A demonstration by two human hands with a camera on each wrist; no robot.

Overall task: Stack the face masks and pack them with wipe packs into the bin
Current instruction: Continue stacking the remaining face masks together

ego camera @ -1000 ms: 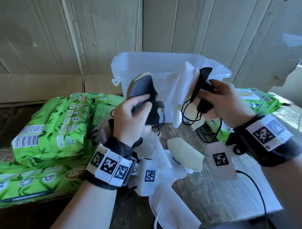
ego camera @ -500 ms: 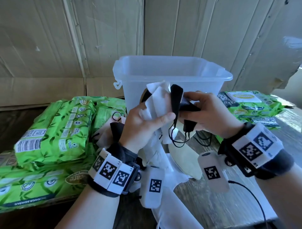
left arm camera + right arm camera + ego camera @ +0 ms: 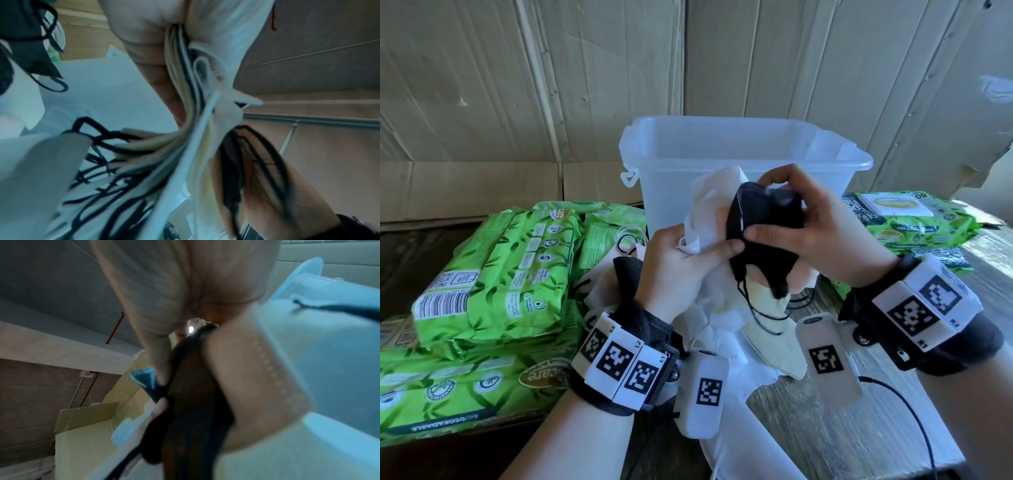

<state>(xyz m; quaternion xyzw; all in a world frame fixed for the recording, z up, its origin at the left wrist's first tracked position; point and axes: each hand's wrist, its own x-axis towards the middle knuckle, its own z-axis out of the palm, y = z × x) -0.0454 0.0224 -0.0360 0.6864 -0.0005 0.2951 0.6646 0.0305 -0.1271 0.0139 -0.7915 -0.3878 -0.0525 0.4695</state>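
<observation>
In the head view my left hand [image 3: 685,260] grips a bunch of stacked face masks [image 3: 714,202], white and cream with black loops. My right hand [image 3: 791,219] holds a black mask [image 3: 763,219] pressed flat against that stack, in front of the clear plastic bin [image 3: 743,150]. Black ear loops [image 3: 753,308] dangle beneath. The left wrist view shows the layered mask edges [image 3: 185,113] squeezed between my fingers. In the right wrist view the black mask [image 3: 193,394] sits between thumb and fingers. Green wipe packs [image 3: 496,274] are piled at the left, with more wipe packs [image 3: 907,219] at the right.
More loose masks lie on the wooden table: a cream mask [image 3: 774,346], a white mask [image 3: 739,428] and a black mask [image 3: 626,274] behind my left wrist. Cardboard walls [image 3: 551,85] close off the back. A black cable [image 3: 914,411] trails near the right wrist.
The two hands came together and lowered in front of the bin. The black mask in my right hand went from dangling apart to lying against the stack in my left hand.
</observation>
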